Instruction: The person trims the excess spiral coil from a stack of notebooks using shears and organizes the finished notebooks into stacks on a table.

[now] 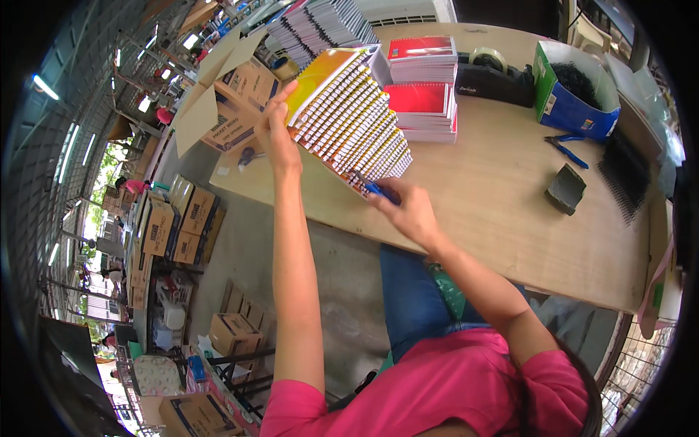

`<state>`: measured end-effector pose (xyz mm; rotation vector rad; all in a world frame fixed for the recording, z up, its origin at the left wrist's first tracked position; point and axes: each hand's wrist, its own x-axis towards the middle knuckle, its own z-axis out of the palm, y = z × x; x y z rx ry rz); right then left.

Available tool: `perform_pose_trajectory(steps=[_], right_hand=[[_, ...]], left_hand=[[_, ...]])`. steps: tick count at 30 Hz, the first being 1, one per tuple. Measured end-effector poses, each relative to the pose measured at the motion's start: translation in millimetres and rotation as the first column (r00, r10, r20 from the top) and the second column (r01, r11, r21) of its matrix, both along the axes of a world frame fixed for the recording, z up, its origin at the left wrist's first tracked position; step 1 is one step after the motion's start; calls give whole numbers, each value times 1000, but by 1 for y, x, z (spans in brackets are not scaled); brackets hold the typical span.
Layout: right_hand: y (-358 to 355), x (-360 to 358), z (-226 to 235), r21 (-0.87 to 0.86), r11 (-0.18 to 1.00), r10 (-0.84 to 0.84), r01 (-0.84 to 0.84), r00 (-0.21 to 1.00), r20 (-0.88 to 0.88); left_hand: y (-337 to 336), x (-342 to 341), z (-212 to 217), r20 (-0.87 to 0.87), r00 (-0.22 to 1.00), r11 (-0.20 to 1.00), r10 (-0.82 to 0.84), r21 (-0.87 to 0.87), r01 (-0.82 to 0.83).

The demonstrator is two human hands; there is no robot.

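Note:
A tall stack of spiral-bound notebooks with yellow covers leans at the table's left edge, its rows of wire coils facing me. My left hand grips the stack's left side, with fingertips at the yellow top cover. In my right hand is a pair of blue-handled pliers. Their jaws meet the coil ends along the stack's lower edge; what exactly they pinch is too small to tell.
Red-covered notebooks stand in piles behind, beside a tape dispenser. To the right are a blue-green box of black coils, another pair of pliers, a dark block and loose black coils. An open carton sits left.

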<state>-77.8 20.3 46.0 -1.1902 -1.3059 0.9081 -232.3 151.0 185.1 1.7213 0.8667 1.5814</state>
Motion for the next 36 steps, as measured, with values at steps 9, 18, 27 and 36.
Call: perform_pose_trajectory(steps=[9,18,27,36], right_hand=[[-6,7,-1,334,931,-223,147,954,202],[-2,5,-6,39,999,-12,10,998,67],[-15,-3,-8,438,881,-339,179,885,319],[3,3,5,-362,870,154,-336,881,-447]], left_hand=[[2,0,0,14,1000,1000,3,-26,-2],[0,1,0,57,998,1000,-24,-14,25],[-2,6,4,133,990,999,-40,2,40],[1,6,1,142,989,999,-44,-4,45]])
